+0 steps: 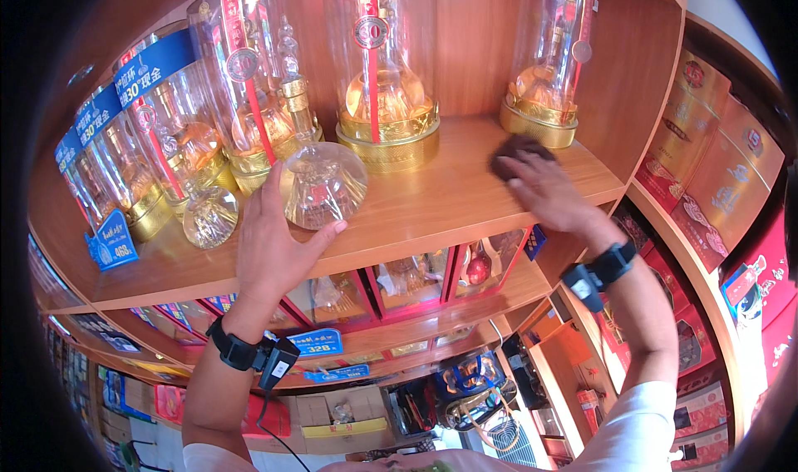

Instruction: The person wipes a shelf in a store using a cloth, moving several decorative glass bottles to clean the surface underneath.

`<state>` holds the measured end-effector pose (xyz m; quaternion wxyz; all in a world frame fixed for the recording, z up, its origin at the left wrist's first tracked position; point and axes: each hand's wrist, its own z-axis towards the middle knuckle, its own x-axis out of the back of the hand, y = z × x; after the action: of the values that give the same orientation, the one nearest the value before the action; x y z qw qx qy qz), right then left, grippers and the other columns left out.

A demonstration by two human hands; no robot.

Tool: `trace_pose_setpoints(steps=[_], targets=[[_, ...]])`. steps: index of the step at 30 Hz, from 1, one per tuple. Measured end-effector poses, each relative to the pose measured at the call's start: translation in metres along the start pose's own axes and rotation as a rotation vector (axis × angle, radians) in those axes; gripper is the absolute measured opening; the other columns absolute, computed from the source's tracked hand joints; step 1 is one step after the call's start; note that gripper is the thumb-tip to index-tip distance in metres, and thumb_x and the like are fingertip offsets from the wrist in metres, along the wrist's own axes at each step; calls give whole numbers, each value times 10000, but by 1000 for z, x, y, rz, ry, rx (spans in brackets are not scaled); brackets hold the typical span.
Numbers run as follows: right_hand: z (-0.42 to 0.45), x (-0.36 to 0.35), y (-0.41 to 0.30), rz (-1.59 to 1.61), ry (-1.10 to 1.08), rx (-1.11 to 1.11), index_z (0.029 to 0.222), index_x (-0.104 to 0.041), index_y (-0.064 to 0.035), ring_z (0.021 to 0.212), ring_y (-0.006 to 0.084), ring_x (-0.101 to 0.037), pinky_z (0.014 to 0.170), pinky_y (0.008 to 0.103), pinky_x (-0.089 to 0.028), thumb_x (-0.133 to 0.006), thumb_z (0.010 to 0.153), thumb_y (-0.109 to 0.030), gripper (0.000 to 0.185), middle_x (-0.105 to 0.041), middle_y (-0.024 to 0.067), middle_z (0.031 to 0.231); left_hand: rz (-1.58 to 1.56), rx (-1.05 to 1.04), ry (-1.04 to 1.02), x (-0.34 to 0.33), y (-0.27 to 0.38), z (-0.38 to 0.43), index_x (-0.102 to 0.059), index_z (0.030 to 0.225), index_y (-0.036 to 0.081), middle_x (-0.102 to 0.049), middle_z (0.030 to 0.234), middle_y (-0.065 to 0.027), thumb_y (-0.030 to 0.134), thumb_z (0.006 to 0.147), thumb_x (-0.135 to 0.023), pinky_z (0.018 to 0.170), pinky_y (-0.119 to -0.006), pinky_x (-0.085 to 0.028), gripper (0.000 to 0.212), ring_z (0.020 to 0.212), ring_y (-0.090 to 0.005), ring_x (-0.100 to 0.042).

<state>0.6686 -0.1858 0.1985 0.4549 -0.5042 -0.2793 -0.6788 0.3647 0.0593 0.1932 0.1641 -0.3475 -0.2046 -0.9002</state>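
My left hand (274,241) grips a clear glass decanter (325,185) with a gold neck, fingers along its left side and thumb at its lower front. The decanter stands near the front of a wooden shelf (461,191). My right hand (548,194) is on a dark brown cloth (514,151), blurred, at the shelf's right part. Just behind the cloth stands a gold-based clear cylinder (539,122) with a bottle inside. Another boxed bottle, in a clear cylinder (389,141), is behind the decanter. A smaller glass decanter (211,217) sits left of my left hand.
More clear cylinders (146,207) with bottles crowd the shelf's left, beside a blue price tag (114,241). Red-edged display boxes (411,282) fill the shelf below. Gold and red boxes (726,160) stand at right. Bags (471,378) are low down.
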Motion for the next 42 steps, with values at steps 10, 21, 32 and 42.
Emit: trace_pose_setpoints(steps=[10,21,32,42], targets=[[23,-26,-96,147,139,333,1364,-492,-75,1343,401,-385,1135,469,-276,-414,1005,-321,443,-450,253,1414,-2,-29,32,-1,-4,4,-298,1464,36,-535,1279,-248,446,697,-829,1019,-458,-414,1019,1198,-400,-505],[61,13,16,-59,-2,96,1159,-655,-74,1070,381,-598,938,438,-474,-591,833,-105,334,-649,193,1136,8,14,-47,1,0,4,-266,1459,-7,-522,1289,-264,538,716,-785,1009,-473,-420,1058,1200,-422,-499],[204,-11,18,-179,-103,-159,1180,-637,-17,1117,394,-601,930,431,-492,-536,798,-75,400,-635,238,1181,-36,35,-62,8,5,5,-293,1442,-17,-492,1330,-254,492,711,-806,1035,-457,-415,1028,1234,-397,-491],[206,-9,16,331,-207,36,1266,-584,-27,1143,323,-594,950,376,-466,-518,757,-29,513,-634,198,1222,-43,-31,-32,-1,-2,2,-268,1441,-31,-499,1320,-248,489,726,-794,1028,-469,-410,1029,1222,-391,-495]])
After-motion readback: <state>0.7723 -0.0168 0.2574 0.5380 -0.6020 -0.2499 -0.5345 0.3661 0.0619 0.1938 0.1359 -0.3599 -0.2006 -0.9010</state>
